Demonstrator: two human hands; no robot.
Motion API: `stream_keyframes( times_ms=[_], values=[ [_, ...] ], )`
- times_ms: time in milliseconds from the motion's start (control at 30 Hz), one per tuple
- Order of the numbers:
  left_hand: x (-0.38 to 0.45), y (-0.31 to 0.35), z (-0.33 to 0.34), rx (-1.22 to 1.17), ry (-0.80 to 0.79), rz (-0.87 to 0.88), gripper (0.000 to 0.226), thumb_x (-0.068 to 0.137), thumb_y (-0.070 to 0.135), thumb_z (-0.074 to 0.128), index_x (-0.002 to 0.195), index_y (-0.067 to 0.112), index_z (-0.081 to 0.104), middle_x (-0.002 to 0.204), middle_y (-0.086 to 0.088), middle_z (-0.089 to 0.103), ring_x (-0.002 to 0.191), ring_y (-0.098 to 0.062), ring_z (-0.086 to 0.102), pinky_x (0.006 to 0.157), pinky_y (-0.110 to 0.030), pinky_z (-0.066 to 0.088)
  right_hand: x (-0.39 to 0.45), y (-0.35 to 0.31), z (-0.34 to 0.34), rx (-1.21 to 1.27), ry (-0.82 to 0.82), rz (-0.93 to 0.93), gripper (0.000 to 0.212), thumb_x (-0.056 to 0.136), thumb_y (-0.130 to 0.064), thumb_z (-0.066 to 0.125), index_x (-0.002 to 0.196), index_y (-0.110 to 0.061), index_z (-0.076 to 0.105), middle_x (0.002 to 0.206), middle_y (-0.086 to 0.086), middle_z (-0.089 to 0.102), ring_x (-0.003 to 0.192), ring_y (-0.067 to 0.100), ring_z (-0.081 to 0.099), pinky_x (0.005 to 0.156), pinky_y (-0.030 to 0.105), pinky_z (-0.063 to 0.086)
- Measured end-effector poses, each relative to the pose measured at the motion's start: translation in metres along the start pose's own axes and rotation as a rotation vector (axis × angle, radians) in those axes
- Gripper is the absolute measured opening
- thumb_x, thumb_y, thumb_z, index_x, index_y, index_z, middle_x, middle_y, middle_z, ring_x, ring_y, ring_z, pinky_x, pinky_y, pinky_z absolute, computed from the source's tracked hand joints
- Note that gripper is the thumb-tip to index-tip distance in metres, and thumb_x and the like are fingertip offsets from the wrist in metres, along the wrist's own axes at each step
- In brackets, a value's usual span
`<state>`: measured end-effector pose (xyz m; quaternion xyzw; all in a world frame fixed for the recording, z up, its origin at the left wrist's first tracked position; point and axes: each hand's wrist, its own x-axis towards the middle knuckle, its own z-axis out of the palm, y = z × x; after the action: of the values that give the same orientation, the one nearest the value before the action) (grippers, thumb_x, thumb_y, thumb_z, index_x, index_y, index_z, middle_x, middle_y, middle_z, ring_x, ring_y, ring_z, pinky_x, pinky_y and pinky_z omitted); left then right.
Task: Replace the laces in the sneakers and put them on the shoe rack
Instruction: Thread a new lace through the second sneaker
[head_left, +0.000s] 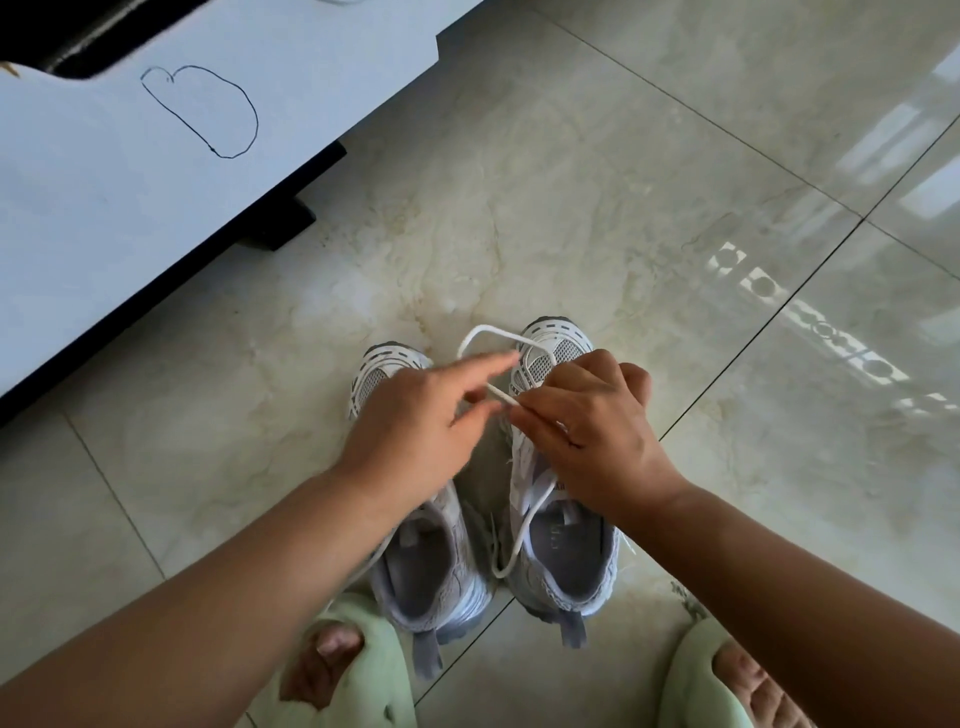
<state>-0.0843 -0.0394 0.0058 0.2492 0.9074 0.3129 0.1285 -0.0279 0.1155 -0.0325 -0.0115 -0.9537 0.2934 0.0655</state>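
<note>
Two grey-and-white sneakers stand side by side on the pale marble-patterned floor tiles (649, 208), toes pointing away from the person, heels close to the person's feet in green slippers (358, 670). The left sneaker (426, 566) is partly covered by the left hand (415, 421), which hovers over its front with fingers stretched out and relaxed, the fingertips reaching toward a loop of white lace (493, 332) but not clearly gripping it. The right hand (587, 421) sits over the tongue area of the right sneaker (566, 561), its thumb and forefinger pinching the lace where the loop comes back down. The loop arcs up over the right sneaker's toe, and another strand of lace trails down across the shoe opening and between the two heels. A white cabinet (130, 218) with a black pen outline drawn on it fills the upper left.
</note>
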Motion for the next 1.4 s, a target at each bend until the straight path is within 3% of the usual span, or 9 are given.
stream_keyframes(
  times_ms=[100, 233, 433, 600, 800, 967, 1067, 1267, 1400],
  values=[
    [0.002, 0.006, 0.010, -0.036, -0.082, -0.023, 0.021, 0.088, 0.016, 0.061, 0.106, 0.022, 0.071, 0.071, -0.003, 0.070, 0.062, -0.018, 0.066, 0.063, -0.029, 0.052, -0.002, 0.001, 0.003, 0.040, -0.031, -0.041, 0.033, 0.086, -0.045, 0.047, 0.072, -0.024, 0.068, 0.069, -0.007, 0.053, 0.081, 0.023, 0.048, 0.076, 0.044, 0.034],
    [0.009, -0.008, 0.015, -0.039, -0.040, -0.055, 0.012, 0.087, 0.010, 0.062, 0.093, 0.012, 0.072, 0.076, -0.004, 0.072, 0.071, -0.021, 0.068, 0.070, -0.034, 0.053, -0.008, 0.007, -0.003, 0.049, -0.009, 0.203, 0.027, 0.073, -0.048, 0.052, 0.069, -0.025, 0.065, 0.081, -0.008, 0.054, 0.093, 0.017, 0.043, 0.075, 0.026, 0.015],
    [0.009, -0.008, 0.028, -0.208, 0.026, -0.133, 0.015, 0.077, 0.006, 0.073, 0.088, 0.015, 0.076, 0.072, 0.005, 0.071, 0.065, 0.000, 0.061, 0.067, -0.011, 0.047, -0.016, 0.015, 0.005, 0.057, -0.051, 0.258, 0.016, 0.065, -0.041, 0.062, 0.067, -0.028, 0.070, 0.080, -0.008, 0.047, 0.093, 0.015, 0.034, 0.073, 0.025, 0.011],
    [0.011, -0.007, 0.038, -0.232, 0.024, -0.156, 0.011, 0.076, 0.006, 0.074, 0.083, 0.014, 0.076, 0.076, 0.003, 0.072, 0.071, 0.000, 0.060, 0.063, 0.000, 0.038, -0.015, 0.016, 0.007, 0.125, -0.055, 0.293, 0.015, 0.067, -0.042, 0.067, 0.076, -0.035, 0.074, 0.081, -0.011, 0.045, 0.094, 0.014, 0.033, 0.073, 0.023, 0.011],
    [0.016, -0.015, 0.038, -0.108, -0.112, -0.052, 0.011, 0.080, 0.005, 0.068, 0.085, 0.013, 0.074, 0.083, 0.000, 0.070, 0.074, -0.012, 0.061, 0.064, -0.004, 0.036, -0.016, 0.017, 0.012, 0.170, -0.071, 0.367, 0.009, 0.070, -0.035, 0.077, 0.077, -0.037, 0.073, 0.083, -0.012, 0.045, 0.097, 0.013, 0.033, 0.077, 0.022, 0.012],
    [0.018, -0.016, 0.041, 0.089, -0.142, 0.083, 0.011, 0.082, 0.002, 0.063, 0.088, 0.009, 0.069, 0.088, -0.005, 0.065, 0.084, -0.022, 0.059, 0.072, -0.024, 0.041, -0.016, 0.015, 0.013, 0.186, -0.076, 0.373, 0.010, 0.070, -0.031, 0.078, 0.078, -0.034, 0.074, 0.083, -0.015, 0.044, 0.096, 0.010, 0.030, 0.077, 0.021, 0.012],
    [0.017, -0.014, 0.041, 0.110, -0.156, 0.114, 0.011, 0.084, 0.002, 0.061, 0.090, 0.009, 0.068, 0.089, -0.005, 0.063, 0.087, -0.022, 0.057, 0.073, -0.025, 0.041, -0.016, 0.016, 0.014, 0.179, -0.065, 0.374, 0.010, 0.070, -0.030, 0.078, 0.078, -0.032, 0.074, 0.082, -0.017, 0.044, 0.096, 0.011, 0.031, 0.076, 0.020, 0.011],
    [0.019, -0.014, 0.041, 0.001, -0.140, 0.037, 0.012, 0.084, 0.004, 0.061, 0.089, 0.012, 0.069, 0.089, -0.002, 0.065, 0.086, -0.020, 0.059, 0.076, -0.028, 0.045, -0.015, 0.014, 0.017, 0.172, -0.057, 0.363, 0.018, 0.064, -0.042, 0.061, 0.074, -0.032, 0.073, 0.080, -0.021, 0.042, 0.092, 0.004, 0.026, 0.075, 0.018, 0.011],
    [0.018, -0.015, 0.045, -0.049, -0.134, -0.014, 0.013, 0.084, 0.003, 0.061, 0.087, 0.012, 0.070, 0.087, -0.003, 0.067, 0.083, -0.021, 0.061, 0.074, -0.030, 0.047, -0.015, 0.014, 0.017, 0.187, -0.058, 0.369, 0.010, 0.067, -0.036, 0.066, 0.072, -0.031, 0.072, 0.081, -0.019, 0.044, 0.093, 0.005, 0.027, 0.074, 0.020, 0.011]
  ],
)
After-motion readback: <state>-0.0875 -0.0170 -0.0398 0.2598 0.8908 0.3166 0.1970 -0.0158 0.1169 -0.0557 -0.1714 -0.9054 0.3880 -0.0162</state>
